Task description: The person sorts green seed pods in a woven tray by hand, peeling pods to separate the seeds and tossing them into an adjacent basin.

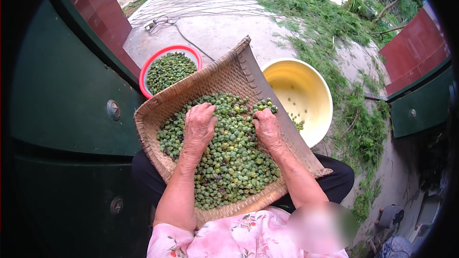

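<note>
Across my lap lies a woven winnowing basket [154,110], tilted, with a flat board-like lip on its right side. A broad heap of small round green fruits [229,162] fills its middle, a few of them yellowish or dark. My left hand [199,123] rests on the heap's upper part, its fingers curled down among the fruits. Close to the lip, my right hand [266,126] has bent fingers against a small cluster of fruits [264,105]. Whatever lies under the curled fingers of either hand is hidden.
Beyond the lip stands a yellow basin [321,86] with a few fruits inside. A red-rimmed bowl [142,79] full of green fruits sits at the far left. Dark green door panels [71,91] flank my left. Cut greenery [325,19] covers ground at the right; a cable [189,40] lies behind.
</note>
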Demonstrator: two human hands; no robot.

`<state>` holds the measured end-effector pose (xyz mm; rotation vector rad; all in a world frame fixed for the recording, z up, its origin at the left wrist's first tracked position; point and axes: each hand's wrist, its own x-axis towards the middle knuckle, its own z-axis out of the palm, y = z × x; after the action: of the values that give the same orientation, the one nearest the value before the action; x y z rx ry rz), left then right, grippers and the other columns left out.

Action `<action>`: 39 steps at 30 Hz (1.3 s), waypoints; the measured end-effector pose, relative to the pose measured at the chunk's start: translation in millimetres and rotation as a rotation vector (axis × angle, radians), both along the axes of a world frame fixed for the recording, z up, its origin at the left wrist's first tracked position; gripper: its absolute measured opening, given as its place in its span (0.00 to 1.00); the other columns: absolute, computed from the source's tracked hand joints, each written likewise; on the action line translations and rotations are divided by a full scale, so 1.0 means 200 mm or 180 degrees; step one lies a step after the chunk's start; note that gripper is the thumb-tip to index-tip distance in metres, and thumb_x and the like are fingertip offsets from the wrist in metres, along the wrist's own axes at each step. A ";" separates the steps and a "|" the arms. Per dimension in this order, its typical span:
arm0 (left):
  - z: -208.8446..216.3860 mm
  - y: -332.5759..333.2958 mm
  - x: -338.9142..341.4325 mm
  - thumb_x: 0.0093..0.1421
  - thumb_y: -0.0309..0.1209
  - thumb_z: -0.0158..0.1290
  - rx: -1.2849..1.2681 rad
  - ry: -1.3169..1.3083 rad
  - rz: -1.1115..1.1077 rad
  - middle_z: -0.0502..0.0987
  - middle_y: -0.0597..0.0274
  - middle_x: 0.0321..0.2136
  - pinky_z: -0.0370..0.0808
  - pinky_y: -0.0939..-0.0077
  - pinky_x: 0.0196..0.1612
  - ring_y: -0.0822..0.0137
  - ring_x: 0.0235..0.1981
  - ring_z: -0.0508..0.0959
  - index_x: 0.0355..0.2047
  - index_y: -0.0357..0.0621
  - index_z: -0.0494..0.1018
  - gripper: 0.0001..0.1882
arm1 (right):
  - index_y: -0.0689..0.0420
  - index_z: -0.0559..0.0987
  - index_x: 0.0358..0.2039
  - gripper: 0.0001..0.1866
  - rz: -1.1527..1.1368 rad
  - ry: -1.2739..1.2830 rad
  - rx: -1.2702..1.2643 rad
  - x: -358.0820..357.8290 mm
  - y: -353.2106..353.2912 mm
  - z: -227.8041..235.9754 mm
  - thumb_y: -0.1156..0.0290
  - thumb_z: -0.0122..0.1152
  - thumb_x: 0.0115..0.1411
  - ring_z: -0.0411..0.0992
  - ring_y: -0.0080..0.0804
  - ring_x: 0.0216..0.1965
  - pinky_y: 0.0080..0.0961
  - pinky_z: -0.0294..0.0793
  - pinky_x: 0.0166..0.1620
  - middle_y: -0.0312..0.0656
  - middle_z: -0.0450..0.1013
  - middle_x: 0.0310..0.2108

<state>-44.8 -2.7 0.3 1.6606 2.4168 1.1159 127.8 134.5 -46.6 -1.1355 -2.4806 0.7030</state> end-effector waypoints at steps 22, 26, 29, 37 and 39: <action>0.11 0.03 0.13 0.50 0.26 0.58 0.0341 -0.0326 -0.0613 0.78 0.55 0.34 0.73 0.65 0.41 0.55 0.36 0.75 0.42 0.40 0.74 0.17 | 0.61 0.78 0.34 0.10 0.0335 0.0759 -0.0220 0.02 -0.16 0.20 0.77 0.61 0.48 0.74 0.42 0.32 0.31 0.74 0.38 0.47 0.74 0.29; 0.09 0.03 0.18 0.51 0.28 0.57 0.0204 -0.0282 -0.0960 0.77 0.56 0.28 0.73 0.63 0.39 0.56 0.33 0.75 0.39 0.41 0.75 0.13 | 0.60 0.77 0.34 0.10 0.0694 0.1120 0.0091 0.00 -0.23 0.24 0.78 0.61 0.48 0.73 0.43 0.32 0.32 0.73 0.37 0.45 0.73 0.29; 0.06 0.02 0.17 0.49 0.26 0.59 -0.0024 -0.0315 -0.0921 0.78 0.56 0.27 0.74 0.67 0.35 0.56 0.30 0.77 0.33 0.40 0.77 0.09 | 0.60 0.77 0.33 0.09 0.0599 0.1200 -0.0014 0.01 -0.25 0.25 0.78 0.61 0.48 0.73 0.42 0.32 0.32 0.73 0.37 0.46 0.72 0.28; 0.10 0.03 0.18 0.51 0.28 0.58 0.0258 -0.0685 -0.0638 0.78 0.56 0.25 0.74 0.67 0.34 0.57 0.29 0.78 0.27 0.40 0.77 0.05 | 0.61 0.77 0.34 0.11 -0.0155 0.1187 0.0181 0.06 -0.10 0.15 0.80 0.60 0.47 0.72 0.36 0.28 0.29 0.73 0.34 0.45 0.72 0.29; 0.10 0.03 0.18 0.51 0.29 0.57 0.0274 -0.0721 -0.0599 0.78 0.56 0.25 0.74 0.66 0.33 0.56 0.29 0.78 0.26 0.41 0.77 0.05 | 0.62 0.77 0.36 0.13 -0.0385 0.1344 -0.0206 0.06 -0.07 0.16 0.80 0.60 0.47 0.72 0.33 0.27 0.27 0.72 0.33 0.44 0.71 0.29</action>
<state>-8.4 3.0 19.9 1.6416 2.0583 1.3129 140.6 120.2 -15.3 -1.0241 -2.0343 0.8886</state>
